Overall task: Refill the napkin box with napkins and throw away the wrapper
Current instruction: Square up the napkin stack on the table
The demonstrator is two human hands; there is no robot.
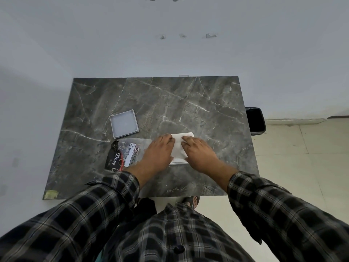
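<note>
A stack of white napkins (179, 146) lies in the middle of the dark marble table (188, 103), with what looks like the napkin box's edge (179, 163) showing under its near side. My left hand (157, 155) presses flat on the stack's left side, my right hand (200, 154) on its right side, fingers spread. The clear plastic wrapper (132, 151), printed with a white label and black "Dove" end, lies flat just left of the napkins, partly under my left wrist. A grey square lid (124, 123) rests beyond the wrapper.
A black waste bin (255, 120) stands on the floor beside the table's right edge. The table's far edge meets a white wall. My foot in a sandal (191, 201) shows below the table's near edge.
</note>
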